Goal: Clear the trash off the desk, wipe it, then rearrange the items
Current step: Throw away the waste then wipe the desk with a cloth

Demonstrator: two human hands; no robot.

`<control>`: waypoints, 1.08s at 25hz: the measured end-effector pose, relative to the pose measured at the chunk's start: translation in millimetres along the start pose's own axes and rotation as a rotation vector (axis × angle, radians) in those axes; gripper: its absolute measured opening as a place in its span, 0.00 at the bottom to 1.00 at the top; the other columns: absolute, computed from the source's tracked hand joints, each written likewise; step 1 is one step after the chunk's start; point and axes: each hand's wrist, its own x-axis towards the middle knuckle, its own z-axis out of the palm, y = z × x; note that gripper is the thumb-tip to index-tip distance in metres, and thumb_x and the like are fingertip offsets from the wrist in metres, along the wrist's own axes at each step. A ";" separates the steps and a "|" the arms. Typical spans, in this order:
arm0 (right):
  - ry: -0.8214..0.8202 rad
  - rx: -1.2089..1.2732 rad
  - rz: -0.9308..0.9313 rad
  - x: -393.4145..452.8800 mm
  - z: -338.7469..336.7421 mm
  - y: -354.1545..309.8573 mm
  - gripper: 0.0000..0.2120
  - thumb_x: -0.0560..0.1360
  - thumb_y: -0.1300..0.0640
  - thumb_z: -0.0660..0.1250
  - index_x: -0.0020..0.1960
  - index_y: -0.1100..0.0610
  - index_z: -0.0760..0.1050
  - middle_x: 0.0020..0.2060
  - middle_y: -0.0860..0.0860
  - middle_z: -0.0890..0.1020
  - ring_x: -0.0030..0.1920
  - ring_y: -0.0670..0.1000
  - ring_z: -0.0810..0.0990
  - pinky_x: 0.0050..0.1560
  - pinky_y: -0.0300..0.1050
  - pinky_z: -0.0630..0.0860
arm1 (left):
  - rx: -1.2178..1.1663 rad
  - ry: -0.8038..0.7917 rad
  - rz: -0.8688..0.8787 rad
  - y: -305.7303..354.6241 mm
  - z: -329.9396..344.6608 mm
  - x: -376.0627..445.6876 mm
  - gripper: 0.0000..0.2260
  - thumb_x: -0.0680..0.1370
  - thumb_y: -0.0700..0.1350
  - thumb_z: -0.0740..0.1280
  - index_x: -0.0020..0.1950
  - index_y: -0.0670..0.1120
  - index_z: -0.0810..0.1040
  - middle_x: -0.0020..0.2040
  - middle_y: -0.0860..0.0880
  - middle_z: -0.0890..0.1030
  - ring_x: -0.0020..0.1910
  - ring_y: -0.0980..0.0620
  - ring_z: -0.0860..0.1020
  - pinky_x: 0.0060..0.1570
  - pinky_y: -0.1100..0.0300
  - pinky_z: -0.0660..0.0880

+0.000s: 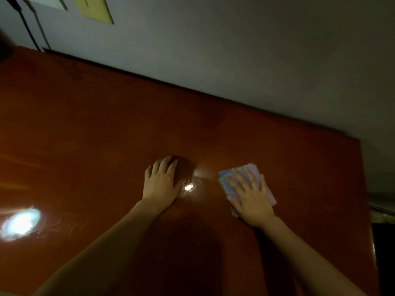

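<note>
A glossy reddish-brown desk (106, 129) fills most of the view. My right hand (252, 195) lies flat with spread fingers on a folded pale cloth (250, 170), pressing it onto the desk right of centre. The cloth looks blurred at its edges. My left hand (161, 181) rests palm down on the bare desk to the left of the cloth, fingers straight. A bright light reflection sits between the two hands.
A grey wall (256, 50) runs along the desk's far edge. On the wall at top left hang a yellow sheet (94, 9), a white sheet and dark cables (27, 26). The desk's right edge (366, 199) drops off beside a dark gap.
</note>
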 end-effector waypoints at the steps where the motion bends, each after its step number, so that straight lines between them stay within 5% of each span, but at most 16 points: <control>1: 0.011 0.018 0.106 14.4 -6.9 7.4 0.28 0.80 0.39 0.39 0.75 0.48 0.54 0.75 0.51 0.60 0.75 0.57 0.50 0.67 0.73 0.57 | -0.010 0.003 -0.003 -1.2 -0.8 2.4 0.28 0.79 0.57 0.56 0.77 0.50 0.54 0.77 0.50 0.54 0.76 0.50 0.51 0.73 0.50 0.49; 6: 0.020 0.172 0.346 117.7 -42.9 -25.1 0.28 0.81 0.42 0.43 0.77 0.46 0.39 0.77 0.48 0.41 0.75 0.59 0.35 0.70 0.69 0.39 | -0.026 0.004 -0.033 -2.9 -6.5 21.1 0.28 0.80 0.57 0.56 0.77 0.51 0.53 0.77 0.51 0.52 0.76 0.50 0.49 0.73 0.51 0.46; 13: -0.045 0.030 -0.115 101.8 -33.1 -10.7 0.30 0.75 0.35 0.36 0.74 0.42 0.37 0.74 0.44 0.37 0.74 0.55 0.33 0.71 0.69 0.42 | -0.037 0.013 -0.034 4.9 -13.2 57.2 0.28 0.79 0.56 0.57 0.76 0.50 0.54 0.77 0.50 0.54 0.75 0.49 0.50 0.73 0.49 0.47; 20: 0.036 0.171 0.450 168.8 -58.3 41.7 0.27 0.81 0.43 0.43 0.77 0.45 0.39 0.77 0.49 0.42 0.76 0.59 0.38 0.71 0.69 0.42 | -0.021 0.037 -0.018 4.6 -16.0 69.9 0.28 0.79 0.56 0.57 0.76 0.51 0.54 0.77 0.51 0.54 0.75 0.50 0.51 0.73 0.50 0.47; 27: 0.070 0.112 0.019 191.9 -55.5 0.3 0.27 0.80 0.41 0.45 0.77 0.45 0.44 0.77 0.47 0.44 0.76 0.58 0.37 0.70 0.68 0.39 | -0.002 -0.003 -0.052 20.0 -17.9 85.9 0.28 0.79 0.56 0.57 0.77 0.50 0.53 0.77 0.50 0.52 0.76 0.49 0.49 0.73 0.49 0.46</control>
